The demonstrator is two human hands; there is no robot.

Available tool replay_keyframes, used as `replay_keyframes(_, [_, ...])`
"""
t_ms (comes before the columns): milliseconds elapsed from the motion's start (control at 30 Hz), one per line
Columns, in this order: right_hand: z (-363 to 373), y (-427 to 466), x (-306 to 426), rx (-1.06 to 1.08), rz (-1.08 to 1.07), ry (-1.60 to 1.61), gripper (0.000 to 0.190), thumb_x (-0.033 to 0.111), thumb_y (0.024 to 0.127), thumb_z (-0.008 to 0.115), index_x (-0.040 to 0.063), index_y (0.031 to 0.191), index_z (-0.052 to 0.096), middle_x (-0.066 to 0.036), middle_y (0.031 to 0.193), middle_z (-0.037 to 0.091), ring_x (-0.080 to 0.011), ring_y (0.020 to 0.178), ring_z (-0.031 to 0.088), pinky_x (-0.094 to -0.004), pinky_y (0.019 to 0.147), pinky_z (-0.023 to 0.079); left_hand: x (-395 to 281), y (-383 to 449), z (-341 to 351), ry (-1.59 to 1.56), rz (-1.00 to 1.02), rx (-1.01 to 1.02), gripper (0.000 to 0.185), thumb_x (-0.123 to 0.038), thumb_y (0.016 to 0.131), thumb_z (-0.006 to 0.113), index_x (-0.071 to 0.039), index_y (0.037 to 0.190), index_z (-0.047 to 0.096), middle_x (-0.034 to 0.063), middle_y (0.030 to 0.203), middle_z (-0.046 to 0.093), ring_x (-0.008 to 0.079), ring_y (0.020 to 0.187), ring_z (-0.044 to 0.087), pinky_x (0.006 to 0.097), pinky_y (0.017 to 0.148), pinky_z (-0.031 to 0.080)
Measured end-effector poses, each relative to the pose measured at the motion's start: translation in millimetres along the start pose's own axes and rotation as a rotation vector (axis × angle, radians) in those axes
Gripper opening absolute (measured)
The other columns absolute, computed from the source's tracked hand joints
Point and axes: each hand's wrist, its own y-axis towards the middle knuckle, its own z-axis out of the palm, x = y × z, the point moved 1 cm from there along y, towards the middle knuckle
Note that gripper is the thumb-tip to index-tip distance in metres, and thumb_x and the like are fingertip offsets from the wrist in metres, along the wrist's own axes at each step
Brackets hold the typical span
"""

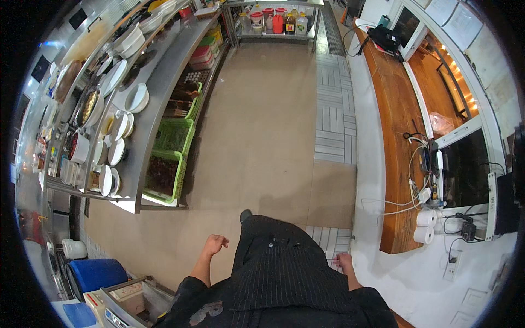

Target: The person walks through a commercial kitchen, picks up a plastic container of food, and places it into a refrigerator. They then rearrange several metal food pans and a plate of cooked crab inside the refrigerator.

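Observation:
My left hand point(216, 244) hangs beside the dark pinstriped apron point(283, 274), its fingers loosely curled with a gap at the thumb and nothing in them. On the other side, my right hand point(343, 261) hangs low near the white wall point(371, 164), empty as far as it shows; the apron's edge is close to its fingertips. One dark shoe tip point(245, 215) pokes out past the apron. Ahead stretches a beige tiled floor point(262, 123). A steel worktable point(164, 65) runs along the left, its near corner ahead of my left hand.
White bowls point(137, 98) crowd the worktable, with green crates point(174, 135) underneath. Bottles and tubs point(278, 23) stand on a far steel shelf. At right, a wooden ledge point(393, 102) holds cables point(418, 176) and paper rolls point(424, 234). A blue barrel point(96, 279) sits at lower left.

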Motion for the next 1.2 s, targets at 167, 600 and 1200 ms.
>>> replay_keyframes(167, [-6, 4, 26, -0.015, -0.083, 0.029, 0.021, 0.013, 0.093, 0.051, 0.001, 0.103, 0.065, -0.011, 0.086, 0.071, -0.0204, 0.066, 0.07, -0.0303, 0.053, 0.052, 26, -25, 14, 0.036, -0.142, -0.018, 0.037, -0.017, 0.093, 0.044, 0.004, 0.084, 0.073, 0.0122, 0.076, 0.073, 0.0222, 0.068, 0.069, 0.0326, 0.066, 0.055])
replay_keyframes(600, [-4, -8, -4, 0.049, 0.05, -0.057, 0.02, 0.014, 0.091, 0.054, -0.001, 0.099, 0.066, -0.012, 0.081, 0.07, -0.0209, 0.066, 0.069, -0.0316, 0.049, 0.051, 75, -53, 21, -0.102, -0.33, -0.056, 0.032, -0.016, 0.093, 0.047, 0.002, 0.088, 0.073, 0.0093, 0.079, 0.072, 0.0173, 0.067, 0.067, 0.0303, 0.056, 0.053])
replay_keyframes(1200, [-9, -7, 15, 0.063, -0.066, -0.044, 0.02, 0.014, 0.092, 0.055, 0.0, 0.104, 0.064, -0.012, 0.084, 0.07, -0.021, 0.065, 0.069, -0.0325, 0.052, 0.052, 58, -40, 22, 0.223, -0.063, 0.016, 0.033, -0.016, 0.092, 0.045, -0.002, 0.094, 0.075, 0.0066, 0.084, 0.074, 0.0167, 0.074, 0.07, 0.0303, 0.062, 0.055])
